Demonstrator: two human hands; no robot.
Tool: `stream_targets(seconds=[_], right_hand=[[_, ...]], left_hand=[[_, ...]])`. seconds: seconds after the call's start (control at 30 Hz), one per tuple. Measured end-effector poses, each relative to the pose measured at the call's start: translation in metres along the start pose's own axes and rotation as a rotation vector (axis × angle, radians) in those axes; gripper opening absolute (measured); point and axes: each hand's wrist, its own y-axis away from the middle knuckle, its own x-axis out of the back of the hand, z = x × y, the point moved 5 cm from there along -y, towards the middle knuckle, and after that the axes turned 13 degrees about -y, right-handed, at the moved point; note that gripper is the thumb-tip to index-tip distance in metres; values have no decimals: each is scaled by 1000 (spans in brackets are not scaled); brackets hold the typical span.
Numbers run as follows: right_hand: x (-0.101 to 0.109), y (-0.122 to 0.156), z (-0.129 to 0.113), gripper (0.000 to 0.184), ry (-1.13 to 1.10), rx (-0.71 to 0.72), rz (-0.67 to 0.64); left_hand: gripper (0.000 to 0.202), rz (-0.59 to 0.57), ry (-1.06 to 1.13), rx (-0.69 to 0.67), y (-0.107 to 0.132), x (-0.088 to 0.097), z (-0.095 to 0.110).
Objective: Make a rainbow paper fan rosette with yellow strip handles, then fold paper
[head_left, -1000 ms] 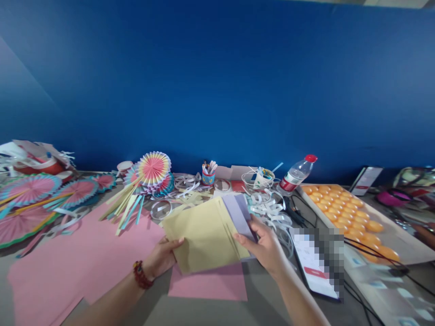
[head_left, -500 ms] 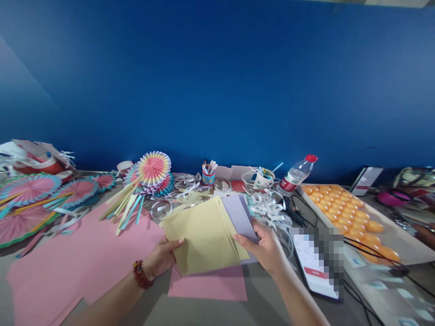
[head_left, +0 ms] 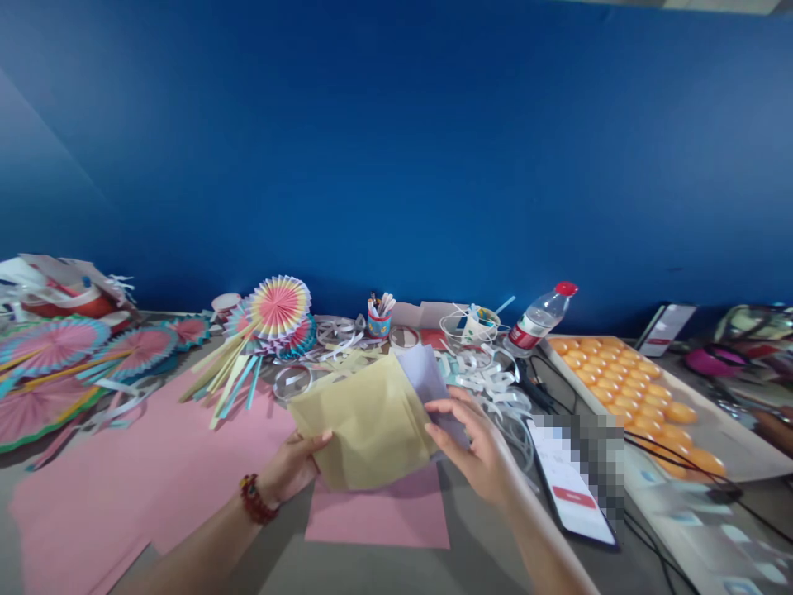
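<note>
My left hand (head_left: 294, 464), with a red bead bracelet at the wrist, grips the lower left edge of a stack of yellow paper sheets (head_left: 363, 421) held above the table. My right hand (head_left: 477, 446) pinches the right side of the stack, where a lavender sheet (head_left: 427, 380) sticks out behind the yellow ones. Both hands are closed on the paper. A pink sheet (head_left: 381, 512) lies flat just beneath the stack.
Large pink paper (head_left: 142, 471) covers the left of the table, with paper pinwheel fans (head_left: 278, 310) and white paper strips (head_left: 496, 380) behind. A phone (head_left: 573, 487) lies right of my hand, next to a tray of orange balls (head_left: 625, 380). A water bottle (head_left: 540, 318) and pen cup (head_left: 377, 318) stand at the back.
The paper stack has tilted and shifted slightly left and up. My right hand's fingers have slid over the lavender sheet's edge.
</note>
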Motion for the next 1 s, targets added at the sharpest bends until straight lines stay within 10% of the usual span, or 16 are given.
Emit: stream_targets(seconds=[1.0], right_hand=[[-1, -3, -5, 19, -189, 50, 71]], left_hand=[[41, 48, 2, 12, 2, -6, 3]])
